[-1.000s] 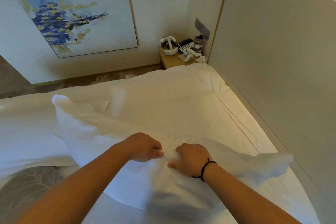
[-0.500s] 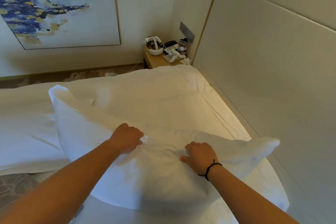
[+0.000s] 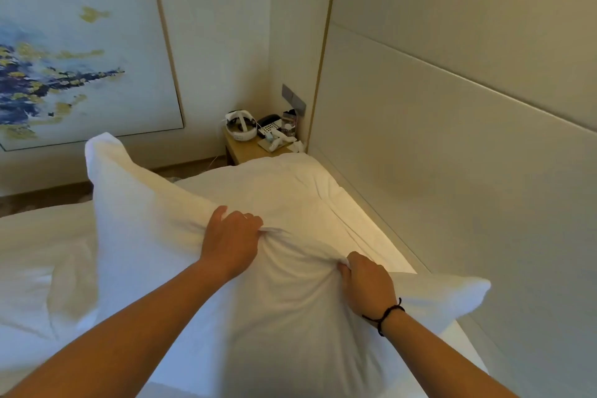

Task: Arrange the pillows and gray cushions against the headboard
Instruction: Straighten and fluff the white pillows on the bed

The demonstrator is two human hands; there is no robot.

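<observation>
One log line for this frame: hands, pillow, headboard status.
left hand: grips pillow | right hand: grips pillow | pillow: lifted over bed, not yet against headboard

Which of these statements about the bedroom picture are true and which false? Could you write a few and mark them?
1. Both hands grip the white pillow. True: the left hand and right hand bunch its fabric.
2. The pillow already leans on the headboard. False: it is held apart from it.
3. A dark band circles the left wrist. False: the band is on the right wrist.
4. A nightstand stands in the corner. True.
</observation>
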